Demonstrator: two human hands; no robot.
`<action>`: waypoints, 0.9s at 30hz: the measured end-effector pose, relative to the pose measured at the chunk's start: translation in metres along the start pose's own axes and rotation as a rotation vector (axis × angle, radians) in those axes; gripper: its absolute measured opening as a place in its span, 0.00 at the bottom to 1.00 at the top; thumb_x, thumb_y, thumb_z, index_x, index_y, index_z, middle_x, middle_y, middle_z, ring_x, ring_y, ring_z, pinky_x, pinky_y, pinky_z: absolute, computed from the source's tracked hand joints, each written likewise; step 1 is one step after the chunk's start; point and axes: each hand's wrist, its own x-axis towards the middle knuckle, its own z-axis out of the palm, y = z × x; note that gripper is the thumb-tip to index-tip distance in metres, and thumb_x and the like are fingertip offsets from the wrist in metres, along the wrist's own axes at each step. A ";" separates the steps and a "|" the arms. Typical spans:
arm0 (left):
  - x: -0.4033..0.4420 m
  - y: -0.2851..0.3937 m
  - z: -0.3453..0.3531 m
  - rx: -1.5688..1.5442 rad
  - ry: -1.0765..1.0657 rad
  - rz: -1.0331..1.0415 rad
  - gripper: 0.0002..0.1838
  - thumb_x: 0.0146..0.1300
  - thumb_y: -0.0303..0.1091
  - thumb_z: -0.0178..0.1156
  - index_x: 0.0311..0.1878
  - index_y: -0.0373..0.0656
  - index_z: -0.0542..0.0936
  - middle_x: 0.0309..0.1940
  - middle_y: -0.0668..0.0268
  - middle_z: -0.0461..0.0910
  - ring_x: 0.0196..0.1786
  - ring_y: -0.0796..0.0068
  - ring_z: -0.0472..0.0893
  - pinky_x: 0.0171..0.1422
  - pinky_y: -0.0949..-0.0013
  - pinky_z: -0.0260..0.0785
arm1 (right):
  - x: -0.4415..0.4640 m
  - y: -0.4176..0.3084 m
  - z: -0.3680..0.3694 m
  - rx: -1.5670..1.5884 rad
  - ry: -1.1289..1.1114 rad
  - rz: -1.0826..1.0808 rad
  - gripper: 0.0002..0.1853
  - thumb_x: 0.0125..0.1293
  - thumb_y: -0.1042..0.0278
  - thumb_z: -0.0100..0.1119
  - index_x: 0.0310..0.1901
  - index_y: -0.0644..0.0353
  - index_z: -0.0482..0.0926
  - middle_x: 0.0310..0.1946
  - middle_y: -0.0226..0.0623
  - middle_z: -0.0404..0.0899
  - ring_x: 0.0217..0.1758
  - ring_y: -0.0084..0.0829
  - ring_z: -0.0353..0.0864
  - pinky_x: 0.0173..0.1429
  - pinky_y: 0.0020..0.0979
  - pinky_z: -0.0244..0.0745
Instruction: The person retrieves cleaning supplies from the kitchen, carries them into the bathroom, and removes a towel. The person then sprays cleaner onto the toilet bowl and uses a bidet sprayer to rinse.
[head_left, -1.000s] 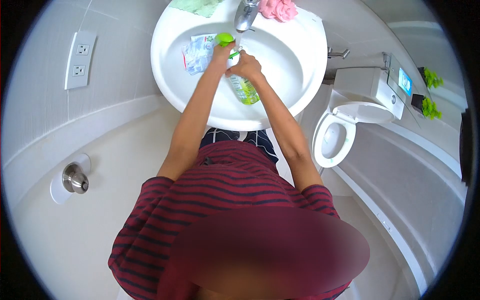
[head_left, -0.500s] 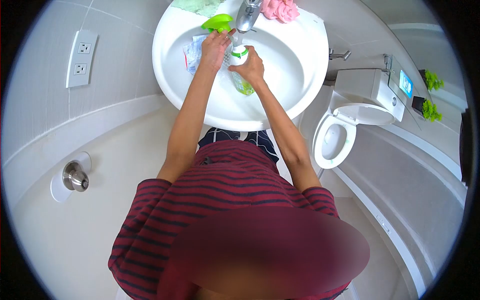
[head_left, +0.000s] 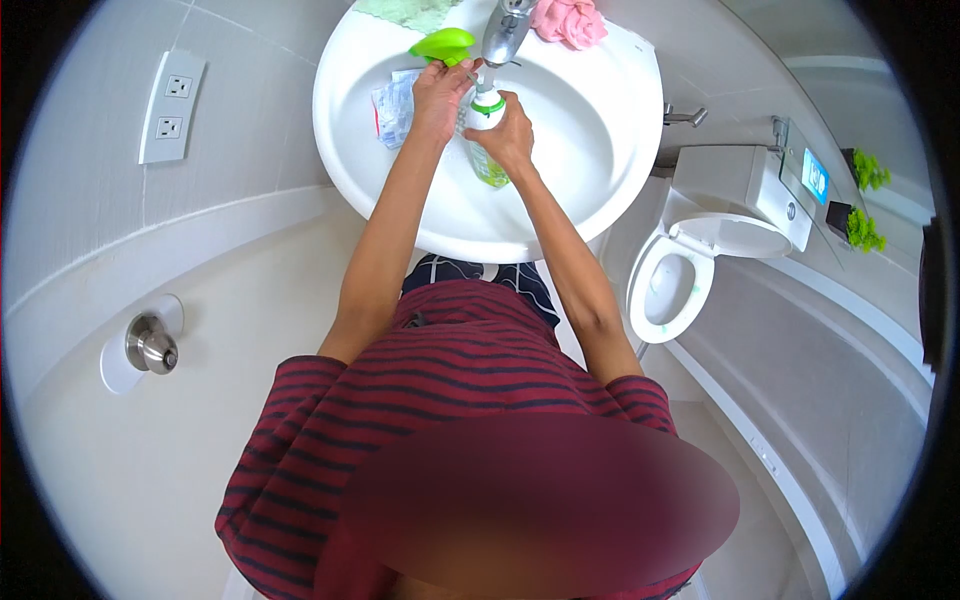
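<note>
My right hand point(head_left: 510, 135) is wrapped round a spray bottle point(head_left: 484, 117) with a white upper part, a green ring at its neck and a green-tinted lower end. The bottle's mouth is directly beneath the faucet point(head_left: 507, 36), and a stream seems to run from the spout to it. To the left, my left hand point(head_left: 438, 103) has its fingers closed at the underside of a bright green spray trigger head point(head_left: 443, 44), apart from the bottle. My fingers partly hide its lower end. Both hands are over the white sink point(head_left: 560, 215).
A crumpled printed plastic packet point(head_left: 392, 108) lies in the sink's left side. On the back rim are a pale green cloth point(head_left: 412, 10) and a pink mesh puff point(head_left: 568, 22). To the right stands a toilet point(head_left: 668, 290) with a sprayer point(head_left: 686, 117) on the wall.
The whole view has shifted slightly, moving the sink a little to the right. Both hands keep their grips, the bottle still under the faucet and the trigger head still beside it.
</note>
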 end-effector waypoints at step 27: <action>-0.021 0.018 -0.048 0.253 -0.486 -0.386 0.28 0.58 0.44 0.55 0.58 0.38 0.64 0.50 0.61 0.72 0.57 0.71 0.68 0.64 0.68 0.57 | 0.000 -0.014 -0.018 0.585 -0.828 0.066 0.33 0.32 0.66 0.70 0.45 0.64 0.70 0.36 0.36 0.75 0.41 0.30 0.74 0.43 0.26 0.68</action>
